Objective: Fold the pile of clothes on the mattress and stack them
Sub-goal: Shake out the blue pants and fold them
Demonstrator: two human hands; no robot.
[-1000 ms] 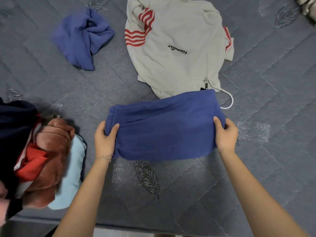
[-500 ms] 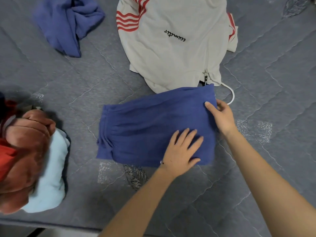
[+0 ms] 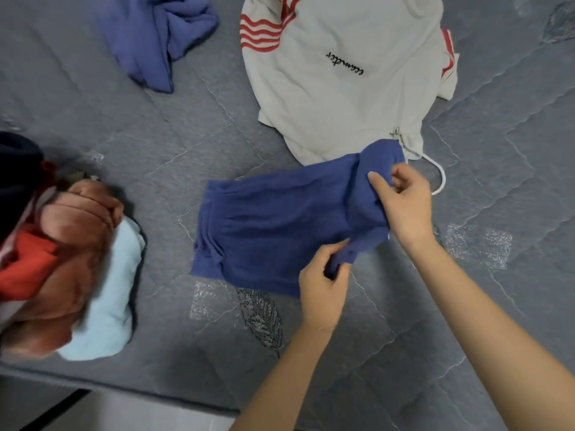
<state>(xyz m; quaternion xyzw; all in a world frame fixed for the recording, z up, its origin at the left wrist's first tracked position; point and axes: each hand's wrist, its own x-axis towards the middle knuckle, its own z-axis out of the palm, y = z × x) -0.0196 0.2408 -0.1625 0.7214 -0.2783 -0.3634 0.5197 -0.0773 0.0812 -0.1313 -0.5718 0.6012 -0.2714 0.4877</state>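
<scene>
- We look down from head height at a grey quilted mattress (image 3: 149,157) with clothes spread across it and two bare arms reaching in from the lower right.
- Just right of the middle lies a dark blue garment (image 3: 273,231), partly folded into a rough rectangle. Its left and middle parts lie flat on the mattress, and its right end is lifted and bunched.
- The left hand (image 3: 323,287) grips the near right corner of the blue garment, with the fingers curled around a tuck of cloth.
- The right hand (image 3: 404,203) pinches the far right edge of the same garment between thumb and curled fingers, holding it up off the mattress.
- Beyond the blue garment lies a white jacket (image 3: 336,98), spread out, with red wavy stripes on one sleeve and a small line of black script across it. The raised far corner of the blue garment overlaps the jacket's hem, close to its zip.
- A white cord (image 3: 440,178) loops out from the jacket's hem, just beside the right hand.
- At the top left, well apart from the hands, sits a crumpled blue cloth (image 3: 161,35).
- At the left edge there is a heap of clothes. A rust-brown fleecy piece (image 3: 71,259) sits on a pale blue piece (image 3: 109,306), with something red (image 3: 28,269) and something dark navy (image 3: 15,169) beside them. This part is blurred.
- A stitched leaf pattern (image 3: 261,318) shows on the mattress, just beside the left wrist.
</scene>
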